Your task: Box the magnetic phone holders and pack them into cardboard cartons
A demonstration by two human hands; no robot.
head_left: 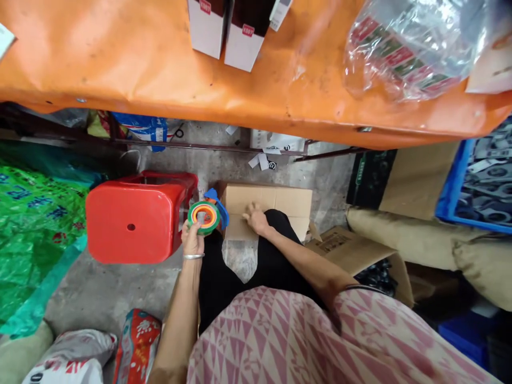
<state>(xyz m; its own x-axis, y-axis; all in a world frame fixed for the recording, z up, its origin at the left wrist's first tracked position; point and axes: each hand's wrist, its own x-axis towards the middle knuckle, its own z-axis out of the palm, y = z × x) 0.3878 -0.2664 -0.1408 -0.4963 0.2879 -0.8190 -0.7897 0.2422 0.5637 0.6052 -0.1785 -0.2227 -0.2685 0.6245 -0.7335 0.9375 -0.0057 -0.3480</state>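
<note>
A closed cardboard box (pixel 280 205) lies on the floor between my knees, its flaps meeting on the upper side. My right hand (pixel 256 217) rests on that side with its fingers spread. At the box's left end, my left hand (pixel 192 239) grips a tape dispenser (pixel 216 200) with a blue frame. The dispenser carries a roll of green tape (pixel 215 228) on an orange hub. Part of the dispenser's blue end touches or overlaps the box's left edge; I cannot tell which.
A red stool (pixel 130 224) stands close on the left. An orange-covered table (pixel 160 80) spans the front, bearing white boxes (pixel 245 50) and a plastic bag (pixel 416 48). An open carton (pixel 360 245) and a blue crate (pixel 448 197) are on the right. Green sacks (pixel 36 208) lie far left.
</note>
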